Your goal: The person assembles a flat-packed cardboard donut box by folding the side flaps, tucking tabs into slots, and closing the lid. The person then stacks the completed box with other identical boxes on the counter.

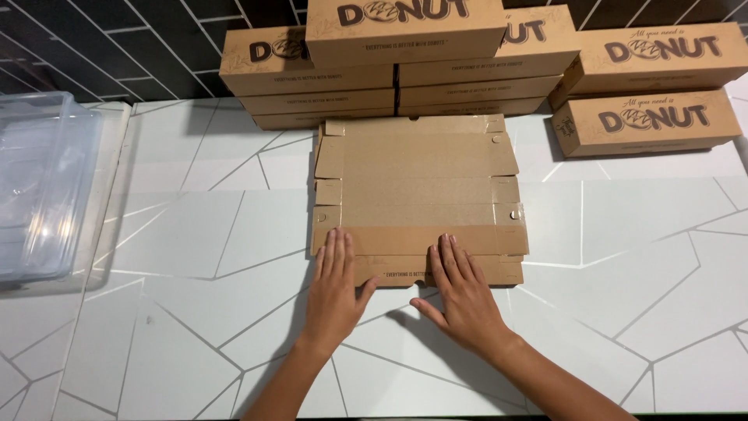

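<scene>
Near edge of flat cardboard blank (419,195): left hand (333,292), right hand (461,295) pressing, fingers spread | white surface (623,257) open right | brown boxes (389,58) stacked far

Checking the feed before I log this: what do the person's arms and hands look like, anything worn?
Both forearms are bare to the frame edge: no sleeves, gloves, watch or rings visible on the left hand or the right hand. Fingernails are short and unpainted.
</scene>
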